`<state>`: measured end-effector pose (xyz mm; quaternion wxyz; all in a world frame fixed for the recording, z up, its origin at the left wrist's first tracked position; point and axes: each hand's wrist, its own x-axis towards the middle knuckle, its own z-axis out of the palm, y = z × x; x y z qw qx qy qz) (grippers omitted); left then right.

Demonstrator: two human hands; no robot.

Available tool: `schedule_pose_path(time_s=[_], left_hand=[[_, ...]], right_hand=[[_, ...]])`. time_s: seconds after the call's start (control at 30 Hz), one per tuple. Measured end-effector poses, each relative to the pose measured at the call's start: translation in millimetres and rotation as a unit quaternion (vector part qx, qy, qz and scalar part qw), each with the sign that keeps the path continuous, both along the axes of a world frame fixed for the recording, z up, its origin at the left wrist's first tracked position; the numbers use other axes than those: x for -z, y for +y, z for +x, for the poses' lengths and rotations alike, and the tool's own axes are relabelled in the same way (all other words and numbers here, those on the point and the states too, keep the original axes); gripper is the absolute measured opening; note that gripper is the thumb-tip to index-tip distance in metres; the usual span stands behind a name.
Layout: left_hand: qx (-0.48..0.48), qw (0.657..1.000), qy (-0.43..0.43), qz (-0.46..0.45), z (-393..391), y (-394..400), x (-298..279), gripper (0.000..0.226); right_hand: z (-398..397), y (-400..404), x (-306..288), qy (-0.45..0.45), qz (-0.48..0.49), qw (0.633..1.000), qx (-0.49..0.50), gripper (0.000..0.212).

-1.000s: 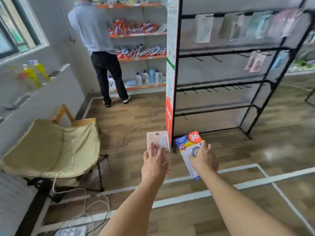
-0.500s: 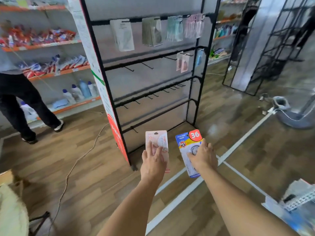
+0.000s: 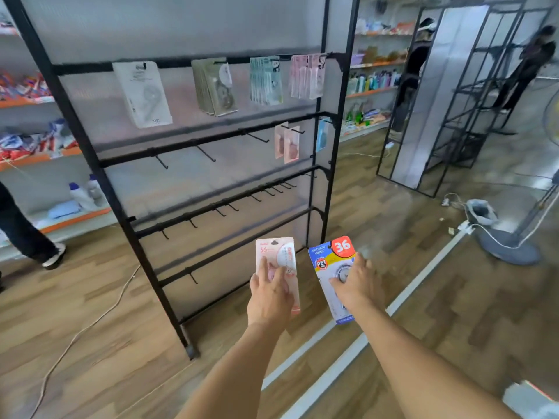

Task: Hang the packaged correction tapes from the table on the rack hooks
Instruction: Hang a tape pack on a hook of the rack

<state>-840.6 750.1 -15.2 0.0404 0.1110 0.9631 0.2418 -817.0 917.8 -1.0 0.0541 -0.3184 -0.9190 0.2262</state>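
My left hand (image 3: 270, 297) holds a pink packaged correction tape (image 3: 276, 252) upright in front of me. My right hand (image 3: 357, 282) holds a blue and white packaged correction tape (image 3: 328, 255) with a red "36" badge. Both packs are low, in front of the black hook rack (image 3: 211, 140). The rack's top bar carries several hanging packs (image 3: 266, 81). Two pink packs (image 3: 287, 143) and a blue pack (image 3: 322, 136) hang at the right of the second bar. Bare hooks (image 3: 208, 155) line the second, third and fourth bars.
Another black rack (image 3: 453, 101) stands to the right. A fan base (image 3: 508, 246) with cables lies on the wooden floor at right. Store shelves (image 3: 36, 152) with goods run behind. A person's leg (image 3: 24, 234) is at left, two more people are at the back right.
The view has swung right and closer to the rack, which now fills the middle. Both hands still hold their packs in the same pose.
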Motion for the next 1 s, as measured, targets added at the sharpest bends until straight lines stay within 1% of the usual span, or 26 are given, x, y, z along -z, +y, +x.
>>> schedule_pose_path(time_s=[0.13,0.27,0.4,0.47,0.6,0.8,0.9,1.0], left_hand=[[-0.006,1.000,0.018,0.005,-41.6,45.1,-7.8,0.051],[-0.020,0.999,0.025,0.002,-86.0,76.2,-10.7,0.050],[-0.025,0.999,0.027,0.000,-133.3,100.4,-15.4,0.051],[-0.026,0.999,0.041,0.004,-160.6,110.5,-18.4,0.051],[-0.032,0.998,0.056,0.002,-213.3,125.7,-26.3,0.053],[-0.027,0.998,0.063,0.004,-277.0,141.8,-32.7,0.053],[-0.034,0.998,0.058,0.000,-298.8,146.8,-31.7,0.053],[-0.048,0.997,0.065,-0.010,-319.3,153.1,-31.6,0.059]], right_hand=[[-48.4,47.6,-2.8,0.007,-0.002,1.000,-0.014,0.081],[-88.1,78.1,0.2,0.011,-0.006,1.000,-0.021,0.081],[-136.0,102.8,0.8,0.032,-0.040,0.998,-0.020,0.082],[-164.0,114.3,-3.5,0.037,-0.027,0.999,-0.020,0.082],[-213.0,129.4,-14.1,0.049,0.004,0.998,-0.024,0.079],[-272.4,146.8,-23.1,0.054,-0.002,0.998,-0.025,0.075],[-294.8,152.0,-24.0,0.046,0.003,0.998,-0.030,0.076],[-319.9,159.5,-24.1,0.037,-0.002,0.998,-0.043,0.080]])
